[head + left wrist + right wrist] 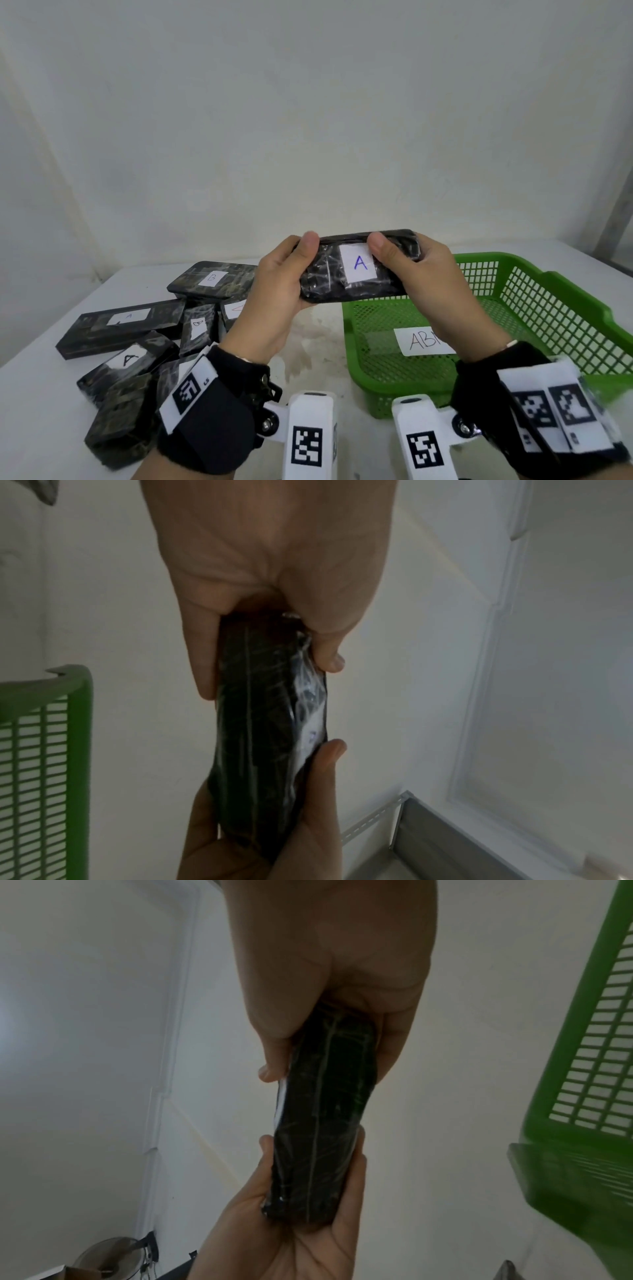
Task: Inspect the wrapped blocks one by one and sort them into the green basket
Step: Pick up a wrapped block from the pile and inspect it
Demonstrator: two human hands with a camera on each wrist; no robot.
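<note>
Both hands clasp one wrapped block [356, 270] by its ends and hold it level in the air, just above the near-left corner of the green basket [534, 274]. The left hand [277, 291] curls round the left end, thumb on the top edge, fingers behind; the right hand [435, 284] mirrors it on the right end, its thumb touching the top edge of the white label [359, 263] marked "A". The wrist views show the same hold from below: the block's dark, film-wrapped narrow side runs between the two palms.

This looks like the inspection step. To do it well, I would keep the thumbs off the label so the letter reads whole, turn the block slowly so each face comes into view, and keep both ends supported, since the glossy film probably slips easily. The basket holds a paper note [423, 341] reading "AB", partly hidden by the right wrist; its mesh floor otherwise shows bare.

On the white table [34, 394] to the left lies a loose pile of wrapped blocks [137, 339], several with labels A or B facing up, not yet sorted.
</note>
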